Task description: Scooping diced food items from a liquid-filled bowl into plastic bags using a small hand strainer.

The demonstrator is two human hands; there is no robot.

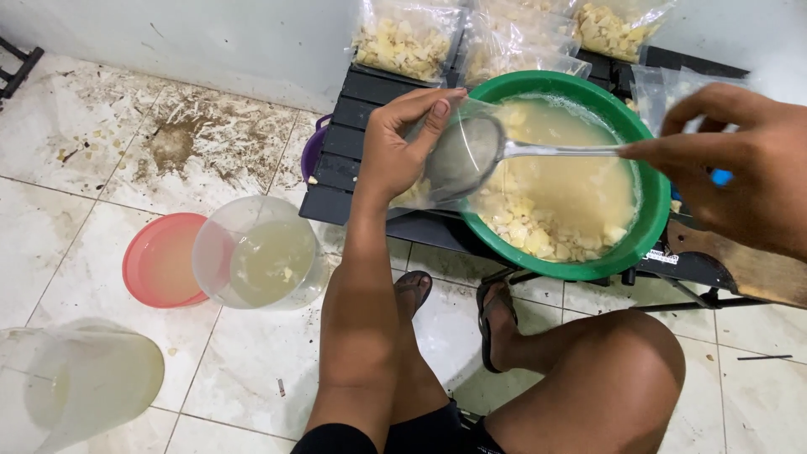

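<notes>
My left hand point(402, 147) holds a clear plastic bag point(450, 164) open over the near rim of a green basin point(643, 235) filled with cloudy liquid and pale yellowish chunks. My right hand point(731, 164) grips the metal handle of a round mesh strainer point(465, 154). The strainer's bowl sits inside the mouth of the bag. Some pale chunks lie in the bottom of the bag.
The basin rests on a low black slatted table point(353, 143). Filled clear bags of pale chunks point(408, 42) lie at the table's far end. On the tiled floor stand a clear jar of cloudy liquid point(261, 256), a red lid point(160, 261) and a clear jug point(80, 382). My sandalled feet are below the table.
</notes>
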